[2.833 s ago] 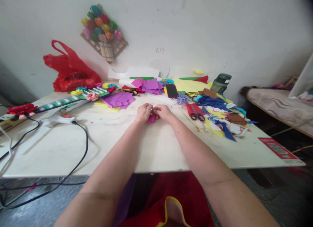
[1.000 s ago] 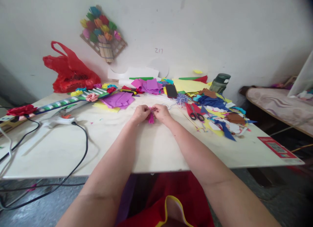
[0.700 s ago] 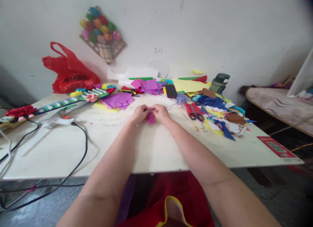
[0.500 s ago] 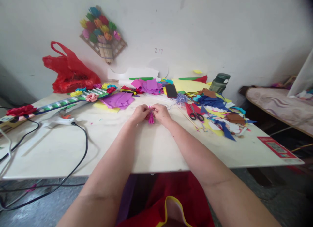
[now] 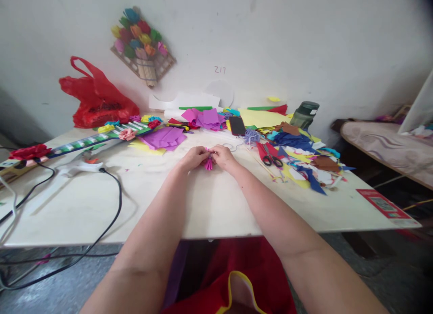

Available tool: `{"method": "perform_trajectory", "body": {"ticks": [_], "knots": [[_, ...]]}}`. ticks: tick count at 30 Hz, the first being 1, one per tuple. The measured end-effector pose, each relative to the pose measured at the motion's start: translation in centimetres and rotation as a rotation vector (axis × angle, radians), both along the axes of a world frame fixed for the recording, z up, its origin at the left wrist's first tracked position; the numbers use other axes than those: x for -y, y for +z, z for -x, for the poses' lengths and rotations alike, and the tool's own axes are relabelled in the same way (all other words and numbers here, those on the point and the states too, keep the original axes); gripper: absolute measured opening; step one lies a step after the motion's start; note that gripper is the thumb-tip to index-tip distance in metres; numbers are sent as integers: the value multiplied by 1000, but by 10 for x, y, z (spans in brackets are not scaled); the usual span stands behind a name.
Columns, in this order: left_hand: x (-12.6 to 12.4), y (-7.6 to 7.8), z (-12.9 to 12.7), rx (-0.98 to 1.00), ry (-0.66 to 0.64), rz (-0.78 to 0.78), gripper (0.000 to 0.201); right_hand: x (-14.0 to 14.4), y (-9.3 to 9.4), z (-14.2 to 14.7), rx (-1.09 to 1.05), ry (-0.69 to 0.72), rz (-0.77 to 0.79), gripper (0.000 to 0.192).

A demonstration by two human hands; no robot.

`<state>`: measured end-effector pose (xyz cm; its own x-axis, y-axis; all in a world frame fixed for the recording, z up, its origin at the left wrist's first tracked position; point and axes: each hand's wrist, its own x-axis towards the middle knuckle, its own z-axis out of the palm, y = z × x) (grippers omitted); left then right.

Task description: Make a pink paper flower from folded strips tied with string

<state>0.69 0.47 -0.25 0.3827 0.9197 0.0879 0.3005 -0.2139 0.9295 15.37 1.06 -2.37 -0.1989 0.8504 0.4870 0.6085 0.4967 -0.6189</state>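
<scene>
Between my two hands is a small bunch of pleated magenta paper (image 5: pixel 209 164), fanned out at its lower end. My left hand (image 5: pixel 194 158) pinches it from the left, fingertips closed at its gathered middle. From the right, my right hand (image 5: pixel 223 157) pinches the same spot; the fingertips of both hands nearly meet and hide the middle. A pale thread (image 5: pixel 233 147) runs near my right hand toward a ball of lilac yarn (image 5: pixel 251 136). Black-handled scissors (image 5: pixel 272 159) lie to the right of my hands.
A glue gun (image 5: pixel 83 166) with a black cord lies left. Purple paper sheets (image 5: pixel 165 138), a phone (image 5: pixel 237 126) and a dark green bottle (image 5: pixel 304 114) are farther back. Coloured paper scraps (image 5: pixel 311 163) spread on the right. A red plastic bag (image 5: pixel 98 97) stands at the back left.
Both hands stay at the same place with the magenta paper. Its lower end looks slightly more spread and shorter; the fingers have shifted only a little.
</scene>
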Motion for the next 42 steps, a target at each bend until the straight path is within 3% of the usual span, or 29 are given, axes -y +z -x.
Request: {"method": "perform_trajectory", "body": {"ticks": [6, 11, 14, 23, 33, 39, 42], "knots": [[-2, -1, 3, 19, -46, 10, 25, 0, 1, -2, 2, 1, 31, 13], [2, 5, 4, 28, -62, 64, 16, 1, 2, -2, -41, 28, 58, 14], [3, 6, 5, -23, -97, 25, 11, 1, 2, -3, -45, 45, 70, 13], [5, 6, 6, -63, -121, -48, 24, 6, 8, -4, -114, 90, 195, 12], [4, 5, 4, -33, -45, 6, 16, 9, 17, -9, -124, 202, 300, 16], [5, 6, 5, -80, -23, -30, 20, 8, 13, -10, -119, 209, 209, 10], [5, 6, 6, -74, -27, -45, 19, 8, 12, -10, -139, 204, 234, 10]]}}
